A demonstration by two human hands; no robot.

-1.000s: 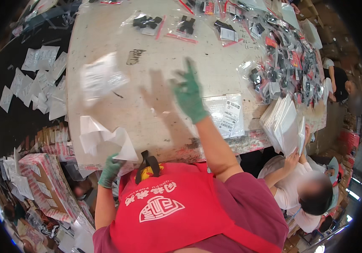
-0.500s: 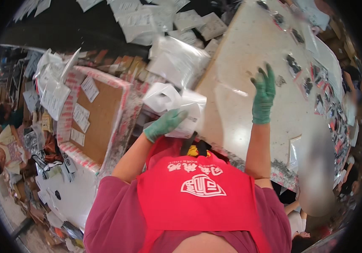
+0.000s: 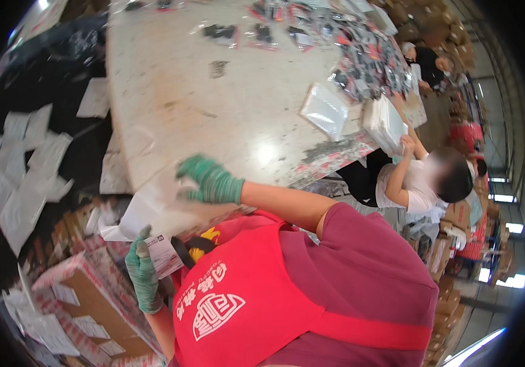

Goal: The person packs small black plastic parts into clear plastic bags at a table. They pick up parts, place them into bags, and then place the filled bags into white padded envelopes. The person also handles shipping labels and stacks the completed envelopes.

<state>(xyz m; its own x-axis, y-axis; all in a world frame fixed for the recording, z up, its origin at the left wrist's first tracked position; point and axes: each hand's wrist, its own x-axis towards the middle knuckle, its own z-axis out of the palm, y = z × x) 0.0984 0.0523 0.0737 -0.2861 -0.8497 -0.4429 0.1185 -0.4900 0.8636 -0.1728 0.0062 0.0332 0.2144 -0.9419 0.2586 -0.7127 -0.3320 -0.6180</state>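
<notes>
Both my hands wear green gloves. My left hand [image 3: 143, 272] grips the lower corner of a white plastic bag [image 3: 149, 211], by its printed label. That bag hangs over the near edge of a pale, stained table [image 3: 213, 104]. My right hand [image 3: 210, 180] is curled over the bag's upper part at the table edge; the bag is blurred there. My red apron fills the lower middle of the view.
A seated co-worker [image 3: 424, 180] at the right handles a stack of white bags [image 3: 385, 122]. A clear bag [image 3: 323, 110] and a heap of black and red packets [image 3: 372, 55] lie on the table. An open cardboard box [image 3: 85, 300] stands at lower left, with white bags [image 3: 23, 177] strewn beside it.
The view has swung back over the table. My right hand, spread open in the air before, has come down onto the white bag. My left hand still holds the bag.
</notes>
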